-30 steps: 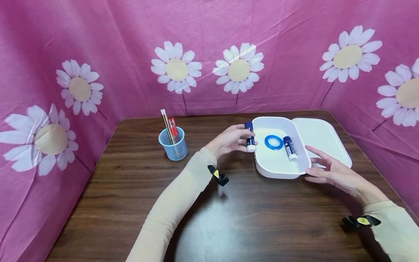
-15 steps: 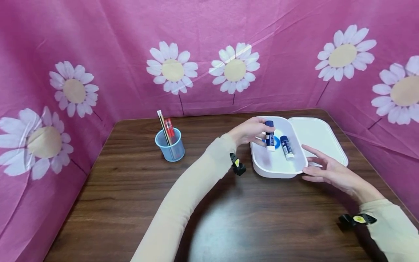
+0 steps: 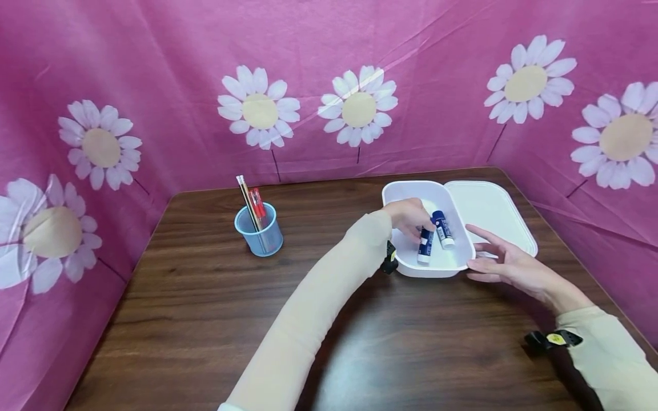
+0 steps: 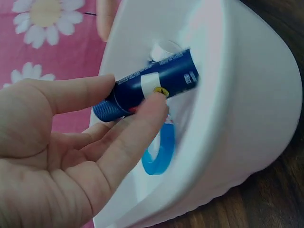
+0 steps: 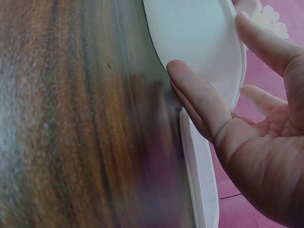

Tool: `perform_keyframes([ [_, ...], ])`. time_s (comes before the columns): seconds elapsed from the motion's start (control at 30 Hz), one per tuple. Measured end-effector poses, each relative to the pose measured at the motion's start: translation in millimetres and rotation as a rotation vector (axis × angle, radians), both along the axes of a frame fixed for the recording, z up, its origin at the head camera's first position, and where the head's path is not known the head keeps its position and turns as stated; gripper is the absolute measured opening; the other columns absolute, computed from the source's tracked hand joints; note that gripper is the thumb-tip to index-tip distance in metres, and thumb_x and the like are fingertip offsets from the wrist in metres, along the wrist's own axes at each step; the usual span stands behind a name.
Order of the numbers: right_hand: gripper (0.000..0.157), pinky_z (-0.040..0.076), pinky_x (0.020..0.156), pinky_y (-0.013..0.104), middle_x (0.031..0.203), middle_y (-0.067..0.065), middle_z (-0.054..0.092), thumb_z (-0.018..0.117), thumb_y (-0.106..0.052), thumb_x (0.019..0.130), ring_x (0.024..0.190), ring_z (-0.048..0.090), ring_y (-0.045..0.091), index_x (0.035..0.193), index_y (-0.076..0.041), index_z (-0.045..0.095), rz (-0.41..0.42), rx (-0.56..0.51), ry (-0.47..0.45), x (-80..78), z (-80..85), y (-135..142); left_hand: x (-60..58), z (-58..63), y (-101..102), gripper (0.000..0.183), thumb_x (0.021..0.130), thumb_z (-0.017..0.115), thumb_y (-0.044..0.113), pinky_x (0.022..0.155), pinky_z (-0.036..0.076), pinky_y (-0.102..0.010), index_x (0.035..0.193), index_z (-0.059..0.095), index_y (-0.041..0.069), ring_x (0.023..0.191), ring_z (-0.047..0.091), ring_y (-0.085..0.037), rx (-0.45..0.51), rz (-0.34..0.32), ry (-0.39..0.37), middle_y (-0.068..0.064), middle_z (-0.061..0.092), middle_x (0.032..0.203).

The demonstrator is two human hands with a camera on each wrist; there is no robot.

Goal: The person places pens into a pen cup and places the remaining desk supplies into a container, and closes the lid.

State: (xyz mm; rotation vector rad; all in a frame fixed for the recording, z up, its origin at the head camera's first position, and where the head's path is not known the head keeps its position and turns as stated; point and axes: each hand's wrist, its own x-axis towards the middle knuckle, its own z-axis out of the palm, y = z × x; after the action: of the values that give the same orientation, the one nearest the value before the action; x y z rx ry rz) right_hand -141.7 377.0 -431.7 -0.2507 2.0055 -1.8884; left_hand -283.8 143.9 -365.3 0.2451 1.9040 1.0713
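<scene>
My left hand (image 3: 408,217) reaches into an open white box (image 3: 432,273) and pinches a dark blue glue stick (image 3: 425,246) between thumb and fingers. In the left wrist view the held glue stick (image 4: 154,83) tilts, its ridged cap end toward the palm. A second glue stick (image 3: 443,229) lies in the box just right of the held one. Also in the box is a blue tape roll (image 4: 159,154), hidden behind the hand in the head view. My right hand (image 3: 514,271), fingers spread and extended, touches the box's near right corner with the thumb.
A flat white lid (image 3: 493,211) lies on the wooden table (image 3: 205,319), right of the box. A light blue mesh cup (image 3: 264,240) stands to the left, with pencils (image 3: 247,200) and a red item (image 3: 258,202) in it. Pink flowered cloth (image 3: 308,34) surrounds the table.
The left hand has carried the glue stick rightward from beside the box's left rim, over the tape roll, down into the box. The right hand has stayed at the corner.
</scene>
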Motion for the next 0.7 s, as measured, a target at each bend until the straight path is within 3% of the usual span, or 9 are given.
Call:
perform_keyframes([
  [0.13,0.083,0.054,0.092,0.051,0.141,0.028,0.025,0.055,0.006,0.101,0.11,0.067,0.021,0.164,-0.016,0.007,-0.004,0.007,0.0,0.1,0.3,-1,8.2,1.6,1,0.023,0.098,0.067,0.009,0.082,0.061,-0.033,0.115,0.052,0.001,0.093,0.069,-0.025,-0.087,-0.036,0.062,-0.014,0.063,0.1],
  [0.37,0.082,0.054,0.092,0.051,0.138,0.025,0.031,0.055,0.005,0.101,0.109,0.067,0.022,0.164,-0.016,0.007,-0.009,0.016,-0.002,0.8,1.1,-2,18.2,5.4,2,0.028,0.101,0.065,0.017,0.078,0.062,-0.034,0.124,0.051,0.011,0.097,0.071,-0.025,-0.265,-0.016,0.1,-0.012,0.067,0.108],
  [0.53,0.082,0.055,0.091,0.05,0.141,0.03,0.024,0.055,0.005,0.101,0.107,0.068,0.022,0.164,-0.017,0.007,-0.018,0.028,-0.005,1.9,1.5,-3,15.7,4.3,5,0.045,0.101,0.065,0.02,0.078,0.062,-0.035,0.141,0.045,0.017,0.101,0.07,-0.025,-0.295,-0.02,0.092,-0.011,0.068,0.119],
  [0.63,0.082,0.054,0.091,0.051,0.142,0.031,0.022,0.056,0.004,0.101,0.107,0.068,0.022,0.164,-0.017,0.007,-0.022,0.035,-0.007,2.1,2.2,-3,14.7,2.6,6,0.047,0.101,0.065,0.021,0.079,0.062,-0.035,0.143,0.045,0.017,0.101,0.07,-0.024,-0.292,-0.019,0.092,-0.011,0.068,0.12],
  [0.7,0.082,0.054,0.091,0.05,0.142,0.029,0.024,0.056,0.003,0.101,0.108,0.068,0.022,0.164,-0.017,0.007,-0.018,0.047,-0.005,1.7,2.9,-3,14.1,0.4,6,0.041,0.101,0.065,0.022,0.078,0.061,-0.034,0.138,0.049,0.014,0.1,0.07,-0.023,-0.283,-0.039,0.131,-0.01,0.068,0.118],
])
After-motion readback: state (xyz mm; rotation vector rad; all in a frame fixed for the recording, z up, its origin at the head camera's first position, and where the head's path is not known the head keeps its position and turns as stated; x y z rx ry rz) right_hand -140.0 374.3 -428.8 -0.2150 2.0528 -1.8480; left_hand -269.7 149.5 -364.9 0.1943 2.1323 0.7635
